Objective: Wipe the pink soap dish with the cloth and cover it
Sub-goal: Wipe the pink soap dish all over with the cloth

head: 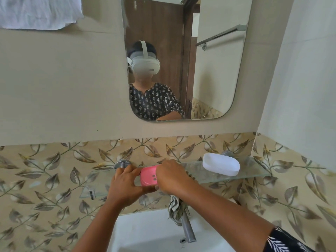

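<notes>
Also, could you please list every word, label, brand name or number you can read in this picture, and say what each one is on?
None can be read.
Pink soap dish: two small dark slots, no lettering.
White lid on the glass shelf: plain.
Headset seen in the mirror: any marking is too blurred to read.
Cloth under the right hand, and the left hand: no print visible.
</notes>
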Demonstrator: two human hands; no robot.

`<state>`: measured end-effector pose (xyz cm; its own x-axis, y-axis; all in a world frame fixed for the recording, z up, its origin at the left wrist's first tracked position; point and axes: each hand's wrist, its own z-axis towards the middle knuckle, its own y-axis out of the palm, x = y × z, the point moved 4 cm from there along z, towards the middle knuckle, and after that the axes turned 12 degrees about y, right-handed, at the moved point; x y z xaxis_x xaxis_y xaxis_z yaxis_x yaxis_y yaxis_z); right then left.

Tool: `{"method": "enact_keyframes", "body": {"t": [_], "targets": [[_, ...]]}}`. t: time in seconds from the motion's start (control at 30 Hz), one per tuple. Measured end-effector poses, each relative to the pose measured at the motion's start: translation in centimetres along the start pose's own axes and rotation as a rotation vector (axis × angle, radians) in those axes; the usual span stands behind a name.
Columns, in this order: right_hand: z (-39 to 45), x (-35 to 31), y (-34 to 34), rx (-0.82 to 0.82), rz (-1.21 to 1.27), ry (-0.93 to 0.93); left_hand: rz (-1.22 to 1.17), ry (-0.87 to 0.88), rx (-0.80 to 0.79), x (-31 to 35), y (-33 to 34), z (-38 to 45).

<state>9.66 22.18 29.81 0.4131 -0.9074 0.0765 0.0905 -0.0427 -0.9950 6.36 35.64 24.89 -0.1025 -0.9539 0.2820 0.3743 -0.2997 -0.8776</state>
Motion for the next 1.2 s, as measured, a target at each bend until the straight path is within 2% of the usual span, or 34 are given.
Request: {"method": "enact_keyframes", "body": {"t": [0.3,0.5,0.6,0.67,0.83,0.9,1.0,1.2], "targets": [[-0.7,-0.2,0.1,0.009,0.095,-0.065,-0.014,-0.017,-0.018,0.2,-0.2,0.1],[-0.5,2.3,-1.0,-0.059,0.468,0.035,-0.038,-0.027,-0.016,0.1,-0.2,0.1],[-0.3,2.7,-1.0,0.007,0.333,0.047,-0.096,-0.057,0.032,0.0,-0.2,0.1],[-0.5,1.6,-0.3,-0.016,0.226,0.031,-0.103,-0.061,0.042,0.1,-0.2,0.1],[-0.8,0.4,-0.4,-0.060,0.232,0.002,-0.079,-0.065,0.035,0.2,-0.1,0.2],[-1.0,0.8,-0.6,-0.081,0.390,-0.007,-0.075,-0.059,0.033,0.1,-0.1,0.2],[-1.2,2.4,-0.4,-0.141,0.835,0.051,-0.042,-0.048,0.021,0.2,-0.1,0.3],[-3.7,8.3,-0.1,-0.084,1.460,0.257,-0.011,-0.043,0.023,-0.1,0.0,0.1]]}}
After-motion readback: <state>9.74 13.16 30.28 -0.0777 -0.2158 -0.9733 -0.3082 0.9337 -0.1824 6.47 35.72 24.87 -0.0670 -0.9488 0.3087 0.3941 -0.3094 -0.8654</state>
